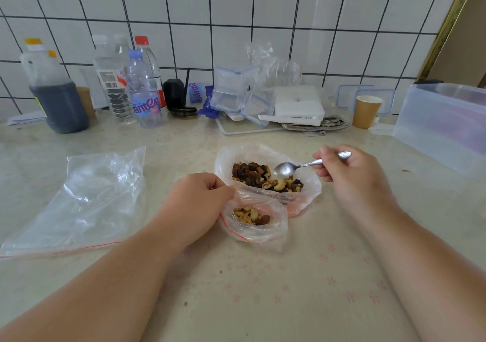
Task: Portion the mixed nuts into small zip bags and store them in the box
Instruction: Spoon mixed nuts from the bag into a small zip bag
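two bare hands work over a pale counter (263,289) with a faint pink flower print. the left hand (200,197) pinches the rim of a small zip bag (259,232) with curled fingers, holding its mouth open; the bag sits on the counter near the middle and has a red strip along its edge and a small heap of nuts (251,215) inside. the right hand (347,170), at about 2 o'clock from that bag, grips the handle of a metal spoon (285,168), whose bowl looks empty and hangs over the mixed nuts (265,177). those nuts and dark raisins lie in a larger open plastic bag (307,184) at 12 o'clock from the small bag, its near edge touching the small bag's rim.

at 9 o'clock, well apart, a big clear zip bag (86,199) lies flat and crumpled. at 3 o'clock on the far right stands a translucent storage box (441,126). along the tiled wall (236,26) at 12 o'clock stand a jug of dark liquid (57,99), several water bottles (144,97), small clear lidded containers (228,91) under loose plastic bags, a white flat box (299,102) and a brown paper cup (366,111).
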{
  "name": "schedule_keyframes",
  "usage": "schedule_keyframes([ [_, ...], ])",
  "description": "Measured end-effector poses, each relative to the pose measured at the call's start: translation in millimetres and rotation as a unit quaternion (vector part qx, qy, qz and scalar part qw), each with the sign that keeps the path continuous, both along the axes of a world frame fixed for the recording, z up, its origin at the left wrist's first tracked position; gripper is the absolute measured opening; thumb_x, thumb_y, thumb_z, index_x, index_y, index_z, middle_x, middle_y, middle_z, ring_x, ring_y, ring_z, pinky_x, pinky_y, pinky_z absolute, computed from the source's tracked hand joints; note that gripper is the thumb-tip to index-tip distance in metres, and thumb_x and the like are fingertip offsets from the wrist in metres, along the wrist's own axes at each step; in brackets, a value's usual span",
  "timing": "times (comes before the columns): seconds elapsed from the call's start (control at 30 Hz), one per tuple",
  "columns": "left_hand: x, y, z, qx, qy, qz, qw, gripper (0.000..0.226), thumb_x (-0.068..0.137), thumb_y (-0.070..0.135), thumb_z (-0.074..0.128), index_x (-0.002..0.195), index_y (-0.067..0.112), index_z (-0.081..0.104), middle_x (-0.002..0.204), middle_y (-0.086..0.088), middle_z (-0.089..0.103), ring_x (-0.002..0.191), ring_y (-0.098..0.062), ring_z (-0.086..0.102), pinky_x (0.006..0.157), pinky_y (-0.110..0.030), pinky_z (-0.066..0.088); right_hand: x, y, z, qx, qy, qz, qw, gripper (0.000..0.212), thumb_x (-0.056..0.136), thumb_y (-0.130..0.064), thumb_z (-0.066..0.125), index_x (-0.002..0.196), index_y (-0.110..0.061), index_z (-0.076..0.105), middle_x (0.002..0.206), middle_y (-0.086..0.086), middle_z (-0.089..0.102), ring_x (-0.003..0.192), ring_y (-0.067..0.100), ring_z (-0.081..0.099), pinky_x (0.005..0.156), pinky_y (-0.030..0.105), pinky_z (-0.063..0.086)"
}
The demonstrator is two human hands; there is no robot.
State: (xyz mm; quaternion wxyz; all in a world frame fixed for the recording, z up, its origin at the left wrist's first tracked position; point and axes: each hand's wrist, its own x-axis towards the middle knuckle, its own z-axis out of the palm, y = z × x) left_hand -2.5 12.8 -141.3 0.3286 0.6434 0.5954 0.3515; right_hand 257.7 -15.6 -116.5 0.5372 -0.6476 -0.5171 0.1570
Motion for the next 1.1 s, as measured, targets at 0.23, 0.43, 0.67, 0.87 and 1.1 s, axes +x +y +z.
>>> schedule_keyframes([
  [0.23,0.7,0.1,0.9,0.002,0.014,0.004,1.000,0.020,0.074,0.046,0.067,0.071,0.027,0.070,0.054,0.012,0.062,0.053,-0.008,0.053,0.058,-0.027,0.044,-9.4,4.4,-3.8,-0.034,-0.082,0.034,0.995,0.016,0.093,-0.043,0.063,0.096,-0.033,0.076,0.089,-0.020,0.071,0.086,-0.008,0.062,0.067,0.015,0.042],
  [0.43,0.3,1.5,-0.1,0.009,0.016,0.005,1.000,0.017,0.083,0.039,0.071,0.072,0.025,0.071,0.053,0.012,0.061,0.048,-0.004,0.049,0.056,-0.026,0.043,-5.6,6.5,-3.9,-0.055,-0.022,0.067,0.996,0.020,0.096,-0.038,0.059,0.088,-0.033,0.077,0.082,-0.019,0.074,0.081,-0.003,0.063,0.070,0.024,0.045],
  [0.67,0.8,1.1,-0.8,0.013,0.018,0.003,1.000,0.017,0.084,0.038,0.070,0.071,0.027,0.071,0.054,0.011,0.062,0.052,-0.007,0.052,0.056,-0.027,0.044,3.7,10.3,-5.8,-0.057,0.104,0.055,0.991,0.026,0.097,-0.031,0.059,0.078,-0.023,0.076,0.076,-0.004,0.077,0.073,0.010,0.062,0.075,0.030,0.043],
  [0.87,1.4,0.6,0.3,0.010,0.015,0.002,1.000,0.018,0.084,0.037,0.071,0.071,0.024,0.070,0.055,0.011,0.061,0.053,-0.007,0.052,0.056,-0.025,0.043,-1.8,13.6,-9.2,-0.104,0.139,0.069,0.982,0.024,0.096,-0.029,0.060,0.082,-0.019,0.076,0.076,-0.002,0.077,0.069,0.010,0.057,0.070,0.027,0.044],
  [1.1,1.5,-1.1,0.9,0.003,0.007,0.002,1.000,0.017,0.082,0.038,0.072,0.072,0.024,0.071,0.055,0.010,0.061,0.050,-0.008,0.050,0.057,-0.026,0.044,3.1,14.4,-1.6,-0.129,0.303,0.038,0.944,0.023,0.096,-0.019,0.058,0.079,-0.013,0.071,0.061,-0.001,0.072,0.046,0.003,0.054,0.046,0.018,0.039],
])
